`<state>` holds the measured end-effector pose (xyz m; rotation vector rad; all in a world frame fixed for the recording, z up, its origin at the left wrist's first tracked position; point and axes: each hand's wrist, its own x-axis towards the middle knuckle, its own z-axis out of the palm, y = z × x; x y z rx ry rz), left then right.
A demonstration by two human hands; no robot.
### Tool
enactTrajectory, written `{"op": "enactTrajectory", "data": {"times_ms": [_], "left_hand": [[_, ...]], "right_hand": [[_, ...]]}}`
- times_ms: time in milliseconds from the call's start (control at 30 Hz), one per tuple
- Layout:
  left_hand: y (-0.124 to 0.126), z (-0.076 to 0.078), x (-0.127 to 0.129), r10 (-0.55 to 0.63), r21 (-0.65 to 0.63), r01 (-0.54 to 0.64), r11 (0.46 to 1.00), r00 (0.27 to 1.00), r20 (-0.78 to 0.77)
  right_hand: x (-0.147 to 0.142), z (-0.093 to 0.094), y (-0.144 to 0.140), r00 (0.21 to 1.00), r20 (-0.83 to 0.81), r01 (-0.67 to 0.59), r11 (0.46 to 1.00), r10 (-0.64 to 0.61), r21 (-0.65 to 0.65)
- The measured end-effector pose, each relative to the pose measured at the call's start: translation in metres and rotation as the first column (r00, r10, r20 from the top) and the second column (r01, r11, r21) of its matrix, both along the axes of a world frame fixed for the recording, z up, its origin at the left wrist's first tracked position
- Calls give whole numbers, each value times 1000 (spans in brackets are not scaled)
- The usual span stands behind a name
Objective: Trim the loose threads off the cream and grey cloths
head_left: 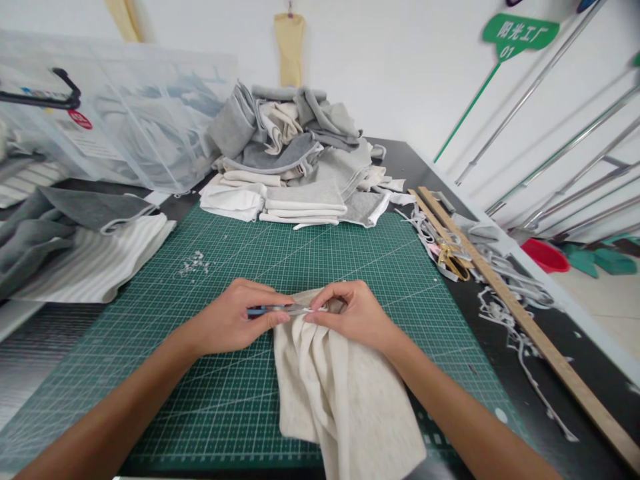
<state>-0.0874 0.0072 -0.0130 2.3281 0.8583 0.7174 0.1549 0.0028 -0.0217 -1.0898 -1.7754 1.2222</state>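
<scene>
My left hand (251,319) is closed around blue-handled thread snips (263,311). Their metal tip points right and meets the gathered edge of a cream cloth (370,393). With thumb and fingers pinched, my right hand (354,313) grips that edge right beside the tip. From there the cloth hangs in folds over the front of a green cutting mat (220,400). Whether the blades are parted is too small to make out.
Folded grey and white cloths (305,167) are piled at the back. A clear storage bin (125,127) and grey and striped cloths (90,253) lie left. On the right are a long wooden ruler (530,327), gold-handled scissors (453,261) and fabric scraps (500,313). Small clippings (195,264) dot the mat.
</scene>
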Motion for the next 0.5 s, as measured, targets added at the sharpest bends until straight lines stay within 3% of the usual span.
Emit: {"op": "enactTrajectory", "data": {"times_ms": [500], "left_hand": [[-1, 3, 0, -3, 3, 3, 1000, 1000, -12]], "right_hand": [[0, -1, -1, 1000, 5, -16, 1000, 16, -7]]}}
